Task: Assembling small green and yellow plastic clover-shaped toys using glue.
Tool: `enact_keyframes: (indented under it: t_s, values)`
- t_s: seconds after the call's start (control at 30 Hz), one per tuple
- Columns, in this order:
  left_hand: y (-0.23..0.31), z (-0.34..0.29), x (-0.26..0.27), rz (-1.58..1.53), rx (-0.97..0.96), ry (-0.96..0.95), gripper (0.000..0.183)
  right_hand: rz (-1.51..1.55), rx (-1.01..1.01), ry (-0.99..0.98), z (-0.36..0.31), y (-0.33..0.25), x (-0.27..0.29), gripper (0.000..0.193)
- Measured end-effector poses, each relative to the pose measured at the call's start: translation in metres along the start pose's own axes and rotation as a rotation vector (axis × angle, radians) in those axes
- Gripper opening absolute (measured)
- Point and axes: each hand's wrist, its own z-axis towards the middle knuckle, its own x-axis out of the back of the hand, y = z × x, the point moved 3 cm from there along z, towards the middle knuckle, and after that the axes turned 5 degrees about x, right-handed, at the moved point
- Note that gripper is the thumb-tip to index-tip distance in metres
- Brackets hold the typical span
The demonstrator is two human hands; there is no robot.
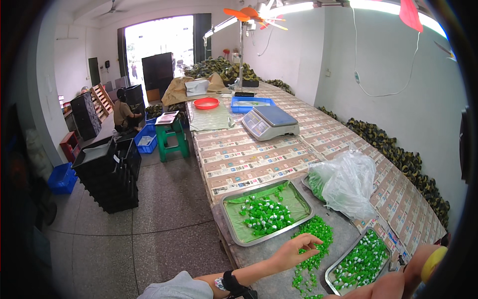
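My left hand (pixel 295 250) hangs over a loose pile of small green plastic pieces (pixel 318 234) on the grey worktop. Its fingers are curved and parted from the thumb, with nothing visible between them. A metal tray (pixel 226 226) lined with green sheet stands beyond that hand and holds green-and-white pieces (pixel 266 214). Right of the pile, a second metal tray (pixel 329 280) is filled with similar green-and-white pieces (pixel 363 259). My right hand is out of view. A bare arm (pixel 386 286) beside a yellow band (pixel 434 264) at the lower right appears to be another person's.
A clear plastic bag (pixel 348 182) covers part of a further tray. Farther up the table are a scale (pixel 271 122), a blue tray (pixel 251 104) and a red basin (pixel 206 103). Stacked black crates (pixel 109 174) and a green stool (pixel 171 139) stand left; a person (pixel 124 112) sits beyond.
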Motion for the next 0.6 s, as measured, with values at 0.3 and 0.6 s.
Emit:
enact_keyframes:
  t_s: [0.3, 0.6]
  values:
    - [-0.001, -0.002, -0.005, -0.011, -0.006, -0.011, 0.023, -0.159, 0.027, 0.085, -0.007, -0.007, 0.0, 0.045]
    - [0.002, -0.003, -0.005, 0.032, 0.038, -0.046, 0.024, -0.291, 0.044, 0.169, -0.012, -0.026, -0.005, 0.043]
